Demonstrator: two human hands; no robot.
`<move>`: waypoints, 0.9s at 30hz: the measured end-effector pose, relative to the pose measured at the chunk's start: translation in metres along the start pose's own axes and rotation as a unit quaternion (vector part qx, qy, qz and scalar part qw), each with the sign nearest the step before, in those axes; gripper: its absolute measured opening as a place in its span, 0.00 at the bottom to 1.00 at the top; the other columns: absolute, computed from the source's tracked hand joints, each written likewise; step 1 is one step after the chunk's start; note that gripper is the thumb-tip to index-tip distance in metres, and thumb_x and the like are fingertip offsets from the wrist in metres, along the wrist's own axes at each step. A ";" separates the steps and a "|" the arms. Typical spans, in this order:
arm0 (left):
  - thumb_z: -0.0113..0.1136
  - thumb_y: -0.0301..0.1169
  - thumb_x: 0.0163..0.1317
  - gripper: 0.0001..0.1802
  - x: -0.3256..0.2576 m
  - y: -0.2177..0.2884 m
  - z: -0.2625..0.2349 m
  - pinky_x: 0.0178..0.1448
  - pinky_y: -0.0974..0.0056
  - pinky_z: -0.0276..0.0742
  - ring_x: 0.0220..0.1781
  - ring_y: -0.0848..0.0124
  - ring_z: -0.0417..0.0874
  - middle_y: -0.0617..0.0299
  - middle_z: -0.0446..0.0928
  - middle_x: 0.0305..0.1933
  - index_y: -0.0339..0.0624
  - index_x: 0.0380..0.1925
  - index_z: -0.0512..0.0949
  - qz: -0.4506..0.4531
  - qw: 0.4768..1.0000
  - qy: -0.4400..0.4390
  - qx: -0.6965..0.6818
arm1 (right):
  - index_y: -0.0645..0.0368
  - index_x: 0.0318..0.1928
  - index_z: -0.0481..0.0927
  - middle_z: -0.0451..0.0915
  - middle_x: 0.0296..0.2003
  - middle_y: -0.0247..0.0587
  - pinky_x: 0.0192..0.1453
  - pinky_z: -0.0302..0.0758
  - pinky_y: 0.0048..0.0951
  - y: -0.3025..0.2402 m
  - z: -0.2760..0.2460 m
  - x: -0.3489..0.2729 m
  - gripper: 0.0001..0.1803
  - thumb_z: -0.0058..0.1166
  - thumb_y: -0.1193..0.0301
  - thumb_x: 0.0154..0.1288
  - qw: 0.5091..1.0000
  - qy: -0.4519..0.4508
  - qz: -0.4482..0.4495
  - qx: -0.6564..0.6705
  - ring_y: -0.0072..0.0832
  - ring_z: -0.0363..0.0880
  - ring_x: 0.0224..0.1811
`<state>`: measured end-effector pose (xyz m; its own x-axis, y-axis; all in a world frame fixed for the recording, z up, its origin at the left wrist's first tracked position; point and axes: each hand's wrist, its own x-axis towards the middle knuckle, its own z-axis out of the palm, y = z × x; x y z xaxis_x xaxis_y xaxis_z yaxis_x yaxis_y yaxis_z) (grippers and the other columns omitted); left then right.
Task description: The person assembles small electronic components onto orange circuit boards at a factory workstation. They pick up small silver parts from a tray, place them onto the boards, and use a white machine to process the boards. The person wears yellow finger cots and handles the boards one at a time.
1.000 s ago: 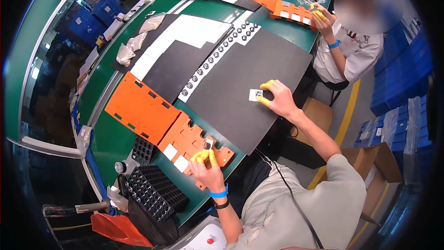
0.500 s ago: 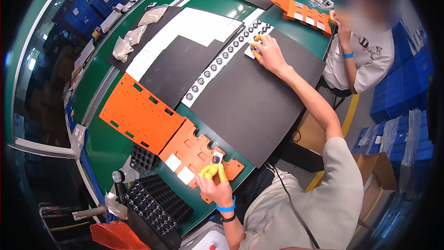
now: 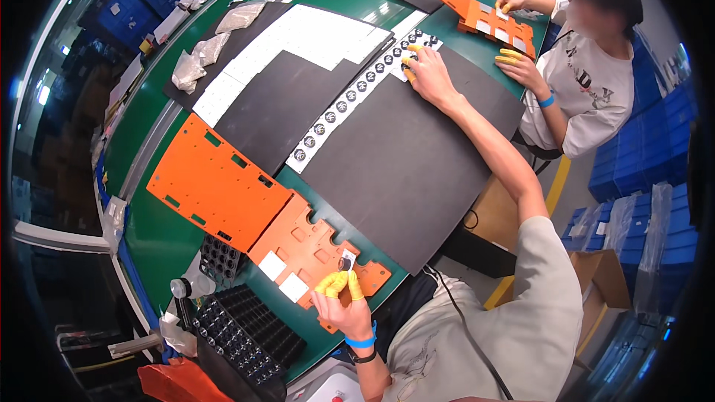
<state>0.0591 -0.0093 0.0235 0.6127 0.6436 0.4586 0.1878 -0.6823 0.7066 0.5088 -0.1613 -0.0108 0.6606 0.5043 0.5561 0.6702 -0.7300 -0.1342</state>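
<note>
In the pinched, yellow-covered fingertips of my left hand (image 3: 342,305) is a small white card with a black round piece (image 3: 346,261) on it. It is over the near part of the orange hinged fixture (image 3: 305,234), where two white cards (image 3: 282,274) lie in recesses. My right hand (image 3: 430,78) is at the far end of a row of white cards with black round pieces (image 3: 330,117). Its yellow-covered fingers close around another such card (image 3: 400,74), partly hidden, beside the row on the black sheet (image 3: 402,164).
A stack of black trays (image 3: 249,327) stands at the near left. Plastic bags (image 3: 190,71) and white sheets (image 3: 313,33) lie on the green table's far side. Across at right, another person (image 3: 577,82) works at a second orange fixture (image 3: 495,26). Blue crates (image 3: 640,141) stand behind.
My right hand has moved slightly up and left, bringing its card closer to the row. My left hand stays over the fixture. The other person's hands have spread apart, one onto their fixture.
</note>
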 end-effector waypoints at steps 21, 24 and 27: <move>0.66 0.48 0.64 0.30 -0.003 0.029 -0.016 0.50 0.64 0.71 0.59 0.67 0.70 0.65 0.73 0.58 0.45 0.60 0.74 -0.431 0.483 -0.143 -0.749 | 0.60 0.50 0.83 0.81 0.53 0.45 0.55 0.77 0.42 -0.246 -0.170 -0.127 0.22 0.71 0.67 0.56 0.797 -0.089 -0.219 0.555 0.43 0.81 0.50; 0.66 0.48 0.63 0.32 -0.010 0.025 -0.012 0.55 0.62 0.73 0.64 0.65 0.68 0.65 0.72 0.60 0.45 0.62 0.71 -0.408 0.446 -0.177 -0.777 | 0.60 0.48 0.83 0.82 0.51 0.43 0.52 0.79 0.38 -0.252 -0.172 -0.136 0.23 0.74 0.68 0.52 0.801 -0.088 -0.178 0.565 0.42 0.81 0.50; 0.62 0.46 0.68 0.29 -0.021 0.011 0.000 0.55 0.60 0.75 0.63 0.65 0.70 0.64 0.72 0.61 0.45 0.64 0.70 -0.366 0.394 -0.200 -0.819 | 0.61 0.47 0.83 0.83 0.48 0.43 0.50 0.80 0.36 -0.253 -0.175 -0.137 0.22 0.76 0.70 0.50 0.786 -0.097 -0.148 0.592 0.41 0.81 0.48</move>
<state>0.0484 -0.0300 0.0220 0.9880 0.1309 -0.0818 -0.1206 0.9854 0.1199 0.1893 -0.1262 0.0903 0.3785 0.7162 0.5863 0.5731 0.3161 -0.7561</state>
